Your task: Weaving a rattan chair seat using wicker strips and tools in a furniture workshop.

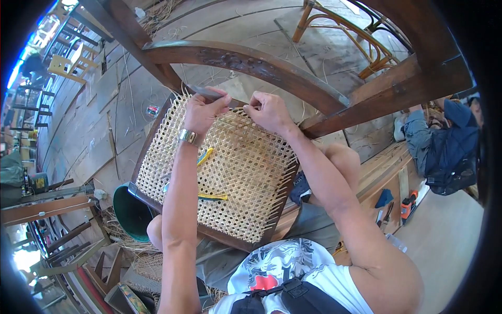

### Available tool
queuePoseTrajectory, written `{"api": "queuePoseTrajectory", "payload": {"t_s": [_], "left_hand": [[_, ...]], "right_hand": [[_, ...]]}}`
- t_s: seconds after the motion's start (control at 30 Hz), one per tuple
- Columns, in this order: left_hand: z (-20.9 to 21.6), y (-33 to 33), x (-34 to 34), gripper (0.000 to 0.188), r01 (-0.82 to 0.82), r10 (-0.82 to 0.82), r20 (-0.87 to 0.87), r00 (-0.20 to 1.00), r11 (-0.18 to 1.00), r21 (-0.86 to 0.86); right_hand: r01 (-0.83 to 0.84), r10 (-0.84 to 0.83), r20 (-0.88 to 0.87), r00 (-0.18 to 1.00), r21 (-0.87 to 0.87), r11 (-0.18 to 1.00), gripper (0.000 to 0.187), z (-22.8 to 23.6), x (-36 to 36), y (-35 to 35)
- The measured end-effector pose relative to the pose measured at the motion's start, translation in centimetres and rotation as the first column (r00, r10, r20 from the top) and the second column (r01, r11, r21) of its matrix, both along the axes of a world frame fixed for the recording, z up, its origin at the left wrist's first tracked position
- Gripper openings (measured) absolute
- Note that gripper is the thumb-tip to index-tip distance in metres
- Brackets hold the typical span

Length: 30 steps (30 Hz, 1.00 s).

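Observation:
A woven cane seat in a dark wooden chair frame rests across my lap. At its far edge my left hand is closed around a flat grey blade-like piece. Beside it, my right hand pinches at the far rim of the weave; whatever its fingertips hold is too small to make out. Loose cane ends stick up at the far left corner. On the weave lies a tool with yellow-and-blue handles, its middle hidden beneath my left forearm.
The chair's carved wooden rail arches beyond my hands. A green bucket stands left of the seat. On the bench at right lie an orange-and-black tool and a blue piece. Another person sits at far right. A rattan chair stands ahead.

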State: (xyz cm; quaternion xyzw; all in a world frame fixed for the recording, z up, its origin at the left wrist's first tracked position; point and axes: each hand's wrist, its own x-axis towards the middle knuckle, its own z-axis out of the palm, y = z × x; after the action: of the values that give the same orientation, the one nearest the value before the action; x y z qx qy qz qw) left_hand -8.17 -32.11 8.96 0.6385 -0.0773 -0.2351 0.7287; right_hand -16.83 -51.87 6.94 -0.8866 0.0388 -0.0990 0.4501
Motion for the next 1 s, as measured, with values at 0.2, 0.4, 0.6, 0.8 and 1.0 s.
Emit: {"api": "queuePoseTrajectory", "payload": {"t_s": [0.2,0.4,0.6,0.8,1.0], "left_hand": [[-1.2,-0.9,1.3,0.017,0.131,-0.129,0.043,0.991,0.99,-0.048],[-1.4,-1.0,1.4,0.012,0.206,-0.213,0.081,0.974,0.975,0.087],[-2.7,-1.1,0.6,0.011,0.225,-0.326,0.455,0.829,0.938,0.262],[-2.9,-1.3,-0.2,0.013,0.11,-0.331,0.594,0.733,0.919,0.377],[-1.0,-1.7,-1.1,0.01,-0.085,0.08,0.144,0.986,0.996,0.034]], "right_hand": [[0.093,-0.091,0.037,0.995,-0.074,0.993,0.02,-0.6,0.3,0.2],[0.079,-0.077,0.027,0.997,-0.055,0.995,0.017,-0.4,0.1,0.2],[-0.057,0.039,-0.062,0.997,-0.328,0.943,0.017,2.0,-1.4,0.1],[-0.381,0.369,-0.095,0.924,-0.256,0.888,0.01,4.3,-4.7,4.1],[-0.081,0.103,0.134,0.986,-0.159,0.984,0.019,1.5,-2.2,-0.1]]}}
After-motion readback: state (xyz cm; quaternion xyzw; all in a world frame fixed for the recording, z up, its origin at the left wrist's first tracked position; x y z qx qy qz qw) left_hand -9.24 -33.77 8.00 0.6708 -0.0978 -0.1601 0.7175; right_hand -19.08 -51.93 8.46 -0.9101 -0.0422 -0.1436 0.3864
